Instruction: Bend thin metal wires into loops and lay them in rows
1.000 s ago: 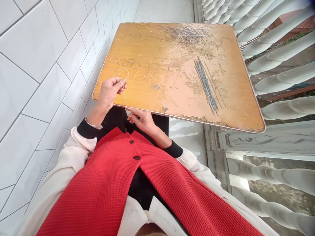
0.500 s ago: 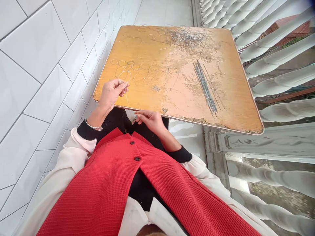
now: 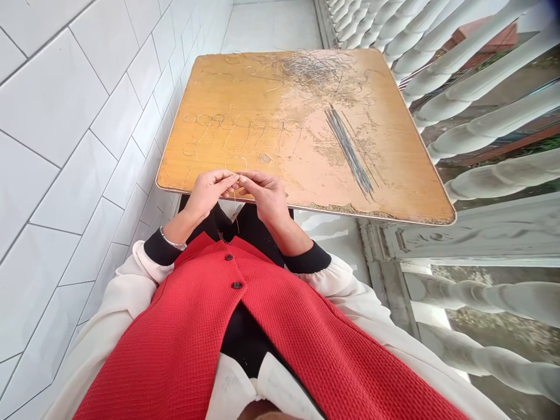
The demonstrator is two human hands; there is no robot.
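Over tabletop (image 3: 245, 116), left hand (image 3: 209, 193), right hand (image 3: 265, 194) pinching wire (image 3: 235, 201)

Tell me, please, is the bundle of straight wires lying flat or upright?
Flat: the straight wires lie on the worn tabletop in a narrow bunch.

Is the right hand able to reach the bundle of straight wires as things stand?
Likely yes. The right hand is at the tabletop's near edge, with worn veneer up to the bundle of straight wires. But it pinches a thin wire with the left hand.
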